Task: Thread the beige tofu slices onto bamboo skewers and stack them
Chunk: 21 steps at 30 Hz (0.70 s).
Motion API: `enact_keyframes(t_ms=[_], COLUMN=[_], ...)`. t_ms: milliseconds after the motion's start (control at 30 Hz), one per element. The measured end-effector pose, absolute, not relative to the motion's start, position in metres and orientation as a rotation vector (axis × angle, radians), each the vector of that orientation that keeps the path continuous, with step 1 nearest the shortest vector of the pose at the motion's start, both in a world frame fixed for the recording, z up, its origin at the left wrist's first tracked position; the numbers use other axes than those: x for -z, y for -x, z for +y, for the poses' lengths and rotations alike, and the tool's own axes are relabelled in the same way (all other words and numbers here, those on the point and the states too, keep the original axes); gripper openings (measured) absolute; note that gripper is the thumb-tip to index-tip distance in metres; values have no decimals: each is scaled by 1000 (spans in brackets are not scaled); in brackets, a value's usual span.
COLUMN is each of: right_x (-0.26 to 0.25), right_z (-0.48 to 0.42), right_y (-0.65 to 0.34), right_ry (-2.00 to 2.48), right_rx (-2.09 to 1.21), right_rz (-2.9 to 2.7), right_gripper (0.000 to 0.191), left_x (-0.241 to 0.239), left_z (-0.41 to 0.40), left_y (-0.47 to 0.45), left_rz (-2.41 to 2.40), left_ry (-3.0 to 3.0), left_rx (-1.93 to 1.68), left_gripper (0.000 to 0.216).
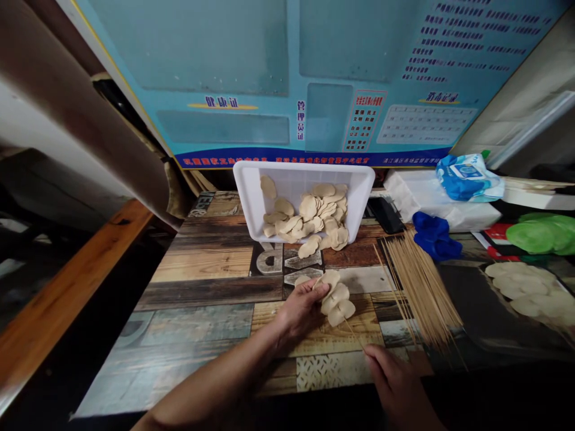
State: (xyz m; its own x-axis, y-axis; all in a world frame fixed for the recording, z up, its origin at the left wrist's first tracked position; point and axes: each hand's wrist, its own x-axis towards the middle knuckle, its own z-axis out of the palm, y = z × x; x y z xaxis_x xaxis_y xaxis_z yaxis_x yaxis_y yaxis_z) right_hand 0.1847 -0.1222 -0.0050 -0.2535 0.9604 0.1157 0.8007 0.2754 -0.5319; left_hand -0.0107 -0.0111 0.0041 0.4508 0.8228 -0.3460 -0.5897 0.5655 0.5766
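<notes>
My left hand [305, 304] is closed on several thin, pale beige round slices [339, 304], pinching them between thumb and fingers over the table. A bamboo skewer [354, 334] runs from these slices down to my right hand [390, 372], whose thumb and fingers grip its lower end. Some slices are threaded at the skewer's upper end; its tip is hidden among them. Behind my left hand, a white plastic tub [303, 173] leans on its side with its opening toward me. More loose slices [314, 206] lie inside it and spill over its lower edge.
A bundle of bamboo skewers [420, 287] lies right of my hands. Beyond it are a black phone [385, 215], a crumpled blue item [435, 235] and a blue wipes pack [469, 178]. Pale filled skewers [534, 287] and green slices [543, 233] sit at the far right.
</notes>
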Motion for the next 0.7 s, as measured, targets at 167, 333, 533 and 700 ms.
enact_keyframes(t_ms=[167,333,533,700], right_x=[3,3,6,9], right_z=[-122,-122,-124,-127], right_y=[-184,-184,-182,-189], right_ry=[1579,1579,1613,1646], right_rx=[-547,-587,-646,-625], right_rz=[-2123,-2104,-2101,-2090], right_gripper=[28,26,27,29], left_x=[-4,-1,0,-2], left_z=[-15,-18,-31,-20], left_y=[7,5,-4,7], left_rz=[576,571,641,733], left_ry=[-380,-368,-378,-531], left_rx=[-919,-916,-852,-748], left_gripper=[30,29,26,39])
